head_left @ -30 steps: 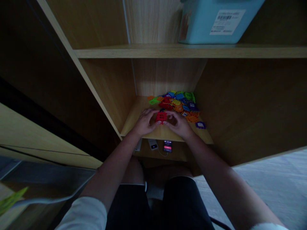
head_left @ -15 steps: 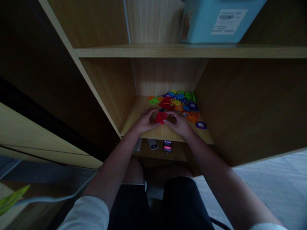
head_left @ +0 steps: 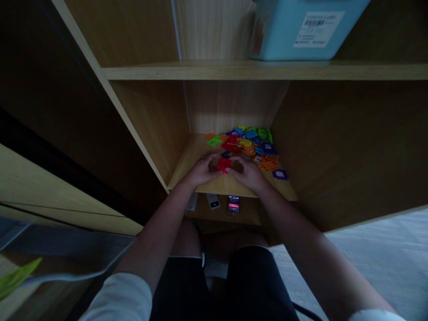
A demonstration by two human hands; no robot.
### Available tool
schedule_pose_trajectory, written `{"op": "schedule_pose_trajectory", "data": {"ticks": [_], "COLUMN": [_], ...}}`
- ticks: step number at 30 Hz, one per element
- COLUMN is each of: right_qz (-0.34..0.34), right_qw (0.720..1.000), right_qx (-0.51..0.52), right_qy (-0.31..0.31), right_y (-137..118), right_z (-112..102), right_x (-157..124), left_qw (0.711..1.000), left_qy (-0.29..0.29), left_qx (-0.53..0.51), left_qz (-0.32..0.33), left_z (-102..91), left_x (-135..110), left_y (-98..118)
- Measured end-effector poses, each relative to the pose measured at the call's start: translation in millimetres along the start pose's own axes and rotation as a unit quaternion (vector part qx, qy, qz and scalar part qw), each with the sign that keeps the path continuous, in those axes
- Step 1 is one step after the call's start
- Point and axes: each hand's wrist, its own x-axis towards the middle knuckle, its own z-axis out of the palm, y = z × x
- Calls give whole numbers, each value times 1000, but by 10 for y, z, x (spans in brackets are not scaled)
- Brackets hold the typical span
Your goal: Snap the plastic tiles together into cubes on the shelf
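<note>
Between my two hands is a red toothed plastic building piece [head_left: 224, 165], held just above the front part of the shelf board [head_left: 187, 171]. My left hand [head_left: 203, 169] pinches its left side with thumb and fingers. From the right, my right hand [head_left: 247, 171] grips the opposite edge, its thumb on the near face. Whether the red part is one piece or several joined cannot be made out. Behind the hands lies a heap of similar interlocking pieces [head_left: 247, 142] in red, orange, yellow, green, blue and purple. A purple piece [head_left: 280, 174] rests apart at the right.
Overhead, a light blue bin [head_left: 284, 35] stands on the upper shelf [head_left: 214, 71]. Cabinet walls close in the compartment on both sides. On the lower ledge, below my hands, lie a lit phone [head_left: 233, 204] and a white power bank [head_left: 213, 201] with a cable.
The red piece has tilted slightly between my fingers, and my right hand has shifted a little to the left. The heap behind looks the same.
</note>
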Motion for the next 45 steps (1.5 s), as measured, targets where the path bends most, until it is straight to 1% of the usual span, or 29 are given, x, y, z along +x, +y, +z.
{"op": "schedule_pose_trajectory", "data": {"ticks": [9, 16, 21, 38, 45], "right_qz": [-9, 0, 1, -1, 6], "right_qw": [1000, 1000, 1000, 999, 1000], "right_qx": [-11, -17, -21, -29, -24], "right_qy": [-10, -22, -21, -22, -18], "right_y": [-8, 0, -26, -37, -41], "right_z": [14, 17, 2, -10, -6], "right_x": [2, 11, 7, -3, -6], "left_qw": [1000, 1000, 1000, 1000, 1000], "left_qy": [2, 4, 1, 1, -1], "left_qx": [-5, 0, 4, 0, 9], "left_qz": [-1, -13, -18, -9, -18], "left_z": [9, 9, -6, -7, -13], "left_x": [7, -2, -4, 12, 10], "left_y": [10, 19, 48, 47, 68]}}
